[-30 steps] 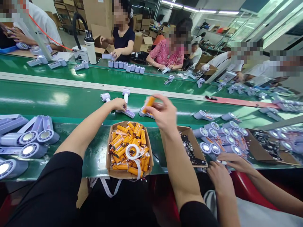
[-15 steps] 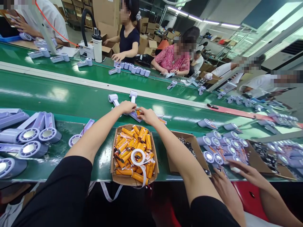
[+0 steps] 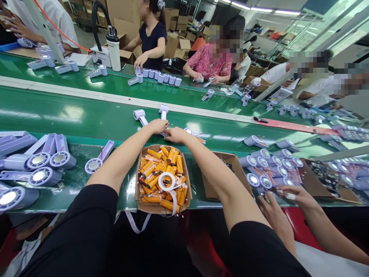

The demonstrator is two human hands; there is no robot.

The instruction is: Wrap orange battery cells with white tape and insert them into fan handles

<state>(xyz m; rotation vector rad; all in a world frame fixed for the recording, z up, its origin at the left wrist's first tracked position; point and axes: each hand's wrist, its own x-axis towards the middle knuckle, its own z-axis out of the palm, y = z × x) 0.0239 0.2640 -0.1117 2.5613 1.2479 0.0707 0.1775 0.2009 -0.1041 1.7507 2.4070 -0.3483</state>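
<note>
The left hand (image 3: 160,125) and right hand (image 3: 174,134) meet over the shiny green conveyor belt (image 3: 103,115), beyond the open brown cardboard box (image 3: 139,209) of orange cylindrical battery cells (image 3: 152,199); the fingers of both are curled inward and bunched, but whether they pinch anything I cannot tell. A sliver of a pale lilac plastic piece (image 3: 163,134) shows between and below them on the belt side of the box; the hands hide the rest, so its long axis and heading cannot be read.

Just beyond the left hand lie two lilac plastic fan housings, each a round drum with a straight handle; the left housing (image 3: 139,114) has its drum far and left, its handle slanting nearer and rightward; the other housing (image 3: 163,109) points its drum away, its handle running almost straight toward the wearer until the left hand covers its end. Right of the right hand, a third lilac housing (image 3: 188,131) has its handle slanting rightward and slightly nearer, orange showing along it; a roll of white tape (image 3: 167,181) lies on the cells.
</note>
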